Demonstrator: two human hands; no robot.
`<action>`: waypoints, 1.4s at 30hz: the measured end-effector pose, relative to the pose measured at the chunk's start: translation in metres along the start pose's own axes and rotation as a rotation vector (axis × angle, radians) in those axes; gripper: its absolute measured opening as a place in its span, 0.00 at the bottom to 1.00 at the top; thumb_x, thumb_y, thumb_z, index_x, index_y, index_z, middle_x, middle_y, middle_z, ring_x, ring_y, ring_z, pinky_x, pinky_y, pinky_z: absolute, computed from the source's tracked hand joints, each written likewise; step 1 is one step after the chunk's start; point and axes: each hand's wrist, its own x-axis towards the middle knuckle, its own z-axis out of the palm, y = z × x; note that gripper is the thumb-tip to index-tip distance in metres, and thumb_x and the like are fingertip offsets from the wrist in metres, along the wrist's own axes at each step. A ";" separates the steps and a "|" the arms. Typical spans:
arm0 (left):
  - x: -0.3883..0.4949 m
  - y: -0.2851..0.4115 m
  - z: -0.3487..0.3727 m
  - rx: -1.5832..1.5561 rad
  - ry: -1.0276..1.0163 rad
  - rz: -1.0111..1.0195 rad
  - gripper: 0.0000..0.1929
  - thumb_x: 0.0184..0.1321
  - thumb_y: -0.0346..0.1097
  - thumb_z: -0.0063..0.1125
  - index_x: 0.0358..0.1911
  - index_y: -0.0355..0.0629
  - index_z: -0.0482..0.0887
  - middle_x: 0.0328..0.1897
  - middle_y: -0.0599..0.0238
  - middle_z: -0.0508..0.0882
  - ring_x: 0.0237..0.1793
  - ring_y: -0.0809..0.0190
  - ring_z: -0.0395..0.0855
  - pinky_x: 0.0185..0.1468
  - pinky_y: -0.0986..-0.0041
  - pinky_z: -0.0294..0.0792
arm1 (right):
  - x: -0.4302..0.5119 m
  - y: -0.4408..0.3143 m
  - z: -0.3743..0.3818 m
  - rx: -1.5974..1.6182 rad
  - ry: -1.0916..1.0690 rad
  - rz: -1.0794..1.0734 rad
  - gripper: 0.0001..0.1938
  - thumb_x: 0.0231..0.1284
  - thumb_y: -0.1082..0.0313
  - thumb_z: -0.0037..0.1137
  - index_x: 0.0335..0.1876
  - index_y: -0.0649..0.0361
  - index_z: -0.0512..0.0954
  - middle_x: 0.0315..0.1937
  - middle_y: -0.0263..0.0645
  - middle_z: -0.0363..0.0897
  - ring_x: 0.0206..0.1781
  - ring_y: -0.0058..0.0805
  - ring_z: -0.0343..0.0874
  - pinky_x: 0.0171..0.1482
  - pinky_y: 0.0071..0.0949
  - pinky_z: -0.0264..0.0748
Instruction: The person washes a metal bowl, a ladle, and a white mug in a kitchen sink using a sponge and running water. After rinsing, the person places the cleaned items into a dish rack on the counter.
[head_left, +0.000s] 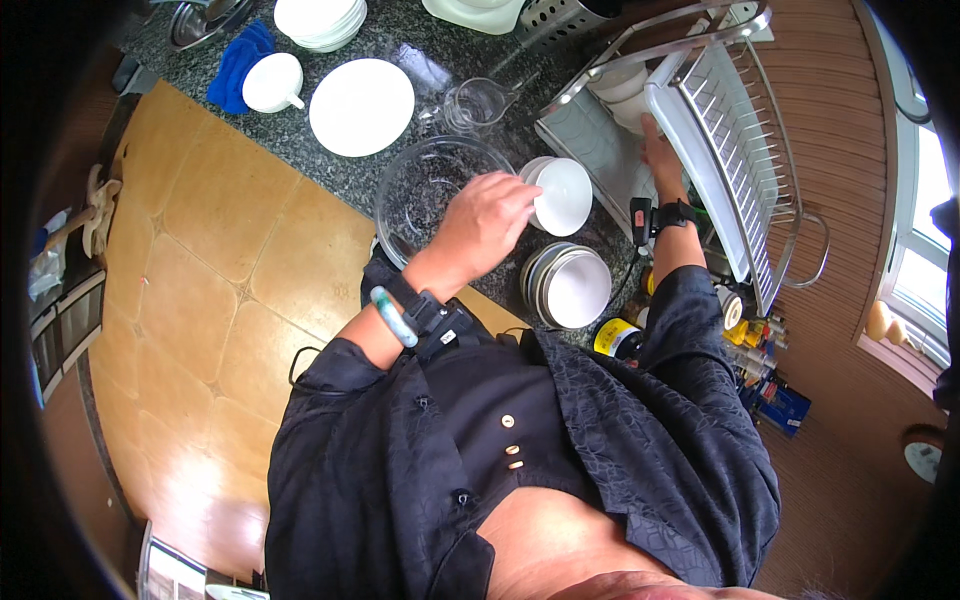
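My left hand (491, 217) is palm down, its curled fingers at the left rim of the top white bowl (564, 196) in a small stack. That stack stands between a clear glass mixing bowl (390, 214) and the dish rack (761, 225). My right hand (661, 157) reaches under the rack's raised tray, its fingertips against white bowls (628, 97) stacked inside; whether they grip one is hidden. Below my left hand's stack stands a second stack of bowls (577, 289). A white plate (361, 107) lies beyond the glass bowl, near a clear glass pitcher (478, 103).
At the upper left are a blue cloth (240, 67), an upturned white cup (271, 82) and stacked white dishes (321, 22). A perforated metal utensil holder (553, 22) stands at the top. A yellow-labelled jar (616, 337) and other jars stand by my right sleeve.
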 end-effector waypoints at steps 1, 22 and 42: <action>0.000 -0.001 0.010 0.036 0.021 0.098 0.09 0.61 0.30 0.57 0.43 0.35 0.83 0.43 0.54 0.85 0.54 0.48 0.82 0.64 0.56 0.69 | -0.003 -0.004 -0.004 0.005 -0.046 0.059 0.34 0.61 0.42 0.63 0.61 0.65 0.74 0.44 0.44 0.79 0.36 0.29 0.80 0.32 0.27 0.78; 0.017 0.038 0.069 -0.791 -0.076 -0.627 0.10 0.67 0.28 0.58 0.48 0.31 0.80 0.43 0.59 0.88 0.44 0.68 0.86 0.49 0.75 0.78 | -0.168 -0.148 -0.065 0.549 -0.548 0.595 0.35 0.72 0.38 0.45 0.63 0.68 0.71 0.36 0.41 0.82 0.32 0.28 0.84 0.31 0.23 0.80; 0.018 0.025 0.020 -0.254 -0.049 -0.158 0.09 0.65 0.30 0.58 0.47 0.39 0.84 0.44 0.52 0.87 0.45 0.48 0.87 0.47 0.65 0.79 | -0.082 -0.011 -0.065 0.451 0.216 0.458 0.21 0.69 0.55 0.55 0.61 0.60 0.73 0.45 0.40 0.79 0.40 0.29 0.83 0.38 0.28 0.83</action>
